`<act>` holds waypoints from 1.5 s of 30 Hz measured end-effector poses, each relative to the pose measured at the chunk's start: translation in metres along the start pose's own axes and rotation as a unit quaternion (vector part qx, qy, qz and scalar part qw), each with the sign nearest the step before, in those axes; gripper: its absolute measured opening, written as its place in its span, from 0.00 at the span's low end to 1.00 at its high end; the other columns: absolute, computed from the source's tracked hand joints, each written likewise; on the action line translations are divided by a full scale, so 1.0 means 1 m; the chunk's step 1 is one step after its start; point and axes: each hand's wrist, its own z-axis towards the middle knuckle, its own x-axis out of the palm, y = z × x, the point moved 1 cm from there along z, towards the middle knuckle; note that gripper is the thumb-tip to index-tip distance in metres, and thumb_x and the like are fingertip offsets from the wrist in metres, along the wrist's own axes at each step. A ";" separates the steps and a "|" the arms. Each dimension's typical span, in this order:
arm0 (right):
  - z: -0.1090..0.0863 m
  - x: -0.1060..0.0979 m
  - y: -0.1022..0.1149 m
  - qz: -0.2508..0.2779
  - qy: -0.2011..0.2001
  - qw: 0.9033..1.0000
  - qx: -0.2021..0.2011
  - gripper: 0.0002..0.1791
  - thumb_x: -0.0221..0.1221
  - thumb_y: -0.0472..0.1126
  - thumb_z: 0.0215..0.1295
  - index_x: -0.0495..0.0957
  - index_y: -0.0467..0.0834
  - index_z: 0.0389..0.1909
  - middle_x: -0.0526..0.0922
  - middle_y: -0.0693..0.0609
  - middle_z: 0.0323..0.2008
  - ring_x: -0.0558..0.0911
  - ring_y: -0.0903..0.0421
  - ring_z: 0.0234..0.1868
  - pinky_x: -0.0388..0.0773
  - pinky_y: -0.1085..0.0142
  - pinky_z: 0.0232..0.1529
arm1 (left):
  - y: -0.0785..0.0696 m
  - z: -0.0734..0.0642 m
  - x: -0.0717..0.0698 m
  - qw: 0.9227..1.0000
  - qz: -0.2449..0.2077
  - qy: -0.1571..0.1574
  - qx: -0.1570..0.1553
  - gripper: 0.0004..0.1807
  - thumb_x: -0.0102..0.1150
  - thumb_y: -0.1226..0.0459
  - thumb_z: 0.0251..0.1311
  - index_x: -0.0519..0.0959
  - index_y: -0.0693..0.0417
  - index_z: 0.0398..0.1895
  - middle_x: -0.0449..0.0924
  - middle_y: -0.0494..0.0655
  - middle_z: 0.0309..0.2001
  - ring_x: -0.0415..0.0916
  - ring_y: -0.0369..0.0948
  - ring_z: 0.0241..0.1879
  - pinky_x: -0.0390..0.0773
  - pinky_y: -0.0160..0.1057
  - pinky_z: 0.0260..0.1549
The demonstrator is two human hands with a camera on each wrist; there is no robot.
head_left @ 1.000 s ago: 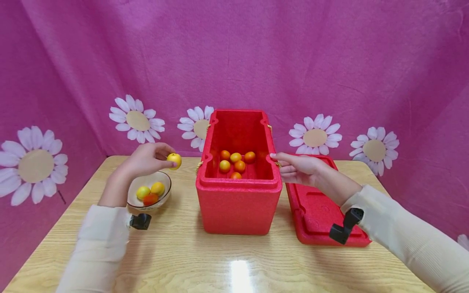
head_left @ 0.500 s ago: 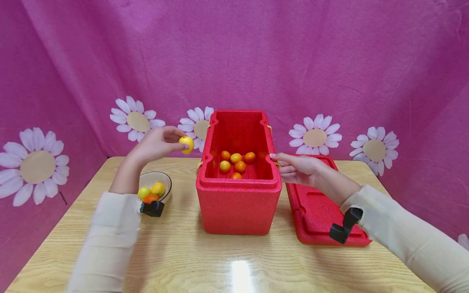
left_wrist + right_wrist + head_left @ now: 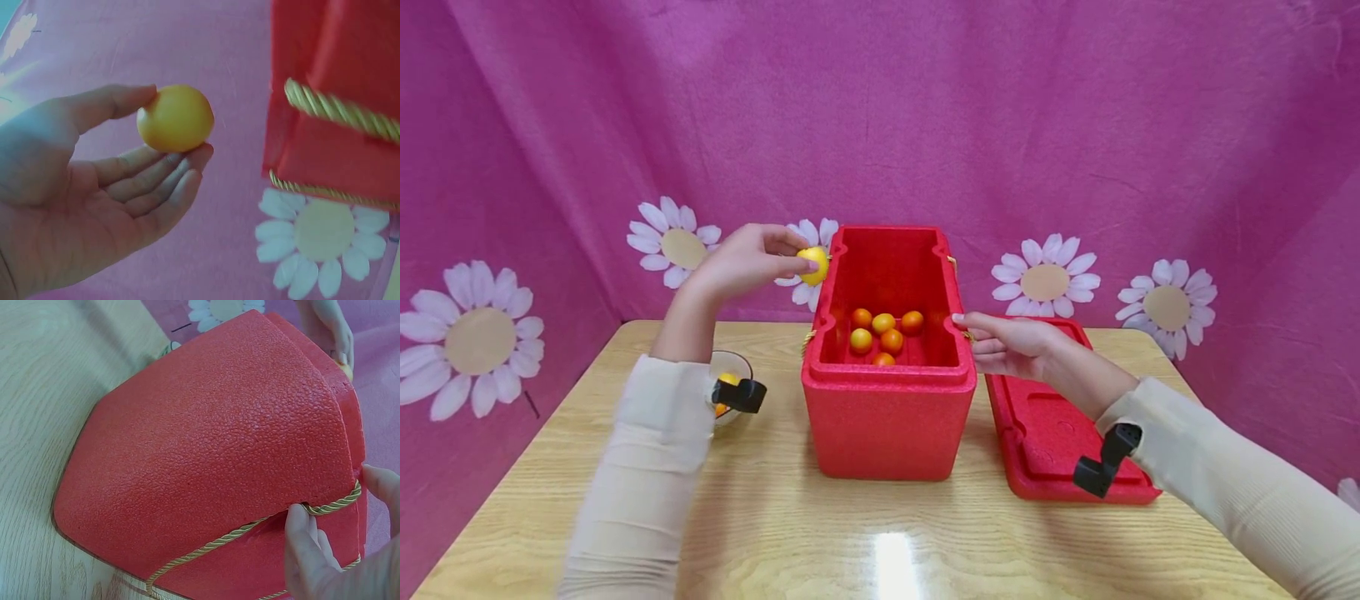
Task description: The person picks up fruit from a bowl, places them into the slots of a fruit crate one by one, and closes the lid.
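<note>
My left hand (image 3: 748, 262) pinches a yellow tomato (image 3: 813, 266) between thumb and fingertips, raised at the far left rim of a red foam box (image 3: 891, 425). In the left wrist view the tomato is smooth and round, apart from the box wall to its right. Several orange and yellow tomatoes (image 3: 891, 341) lie on the floor of the box. On the box's right side, my right hand (image 3: 1022, 346) holds the rim. In the right wrist view its thumb sits at the rim and its fingers press the wall beside a gold cord (image 3: 212, 544).
A pale bowl (image 3: 737, 363) with a dark rim stands left of the box, partly hidden by the left forearm, with fruit inside. The red lid (image 3: 1067, 417) lies on the wooden table (image 3: 790, 533) to the right. A pink flowered curtain (image 3: 880, 108) hangs behind.
My left hand has risen and moved right with the yellow tomato, from above the bowl to the box's left rim. The right hand has stayed at the rim.
</note>
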 end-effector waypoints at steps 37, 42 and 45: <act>0.000 -0.001 -0.001 -0.006 -0.012 1.000 0.008 0.27 0.56 0.58 0.65 0.70 0.44 0.56 0.88 0.59 0.31 0.87 0.63 0.36 0.83 0.69 0.46 | -0.058 0.103 0.049 0.973 -0.184 0.093 -0.099 0.22 0.54 0.61 0.65 0.71 0.59 0.61 0.71 0.51 0.61 0.73 0.46 0.61 0.75 0.37 0.60; 0.000 -0.001 0.000 -0.008 -0.008 1.000 0.009 0.30 0.56 0.58 0.65 0.68 0.42 0.60 0.88 0.58 0.32 0.86 0.63 0.36 0.83 0.68 0.47 | -0.049 0.110 0.057 0.976 -0.153 0.098 -0.117 0.17 0.54 0.61 0.65 0.71 0.59 0.53 0.70 0.49 0.51 0.74 0.46 0.55 0.75 0.38 0.60; 0.000 -0.001 0.000 -0.010 -0.003 1.000 0.007 0.30 0.56 0.58 0.66 0.68 0.42 0.60 0.88 0.58 0.32 0.86 0.63 0.36 0.83 0.68 0.47 | -0.045 0.113 0.063 0.979 -0.125 0.110 -0.121 0.11 0.55 0.62 0.64 0.72 0.59 0.45 0.68 0.46 0.41 0.73 0.43 0.45 0.75 0.39 0.60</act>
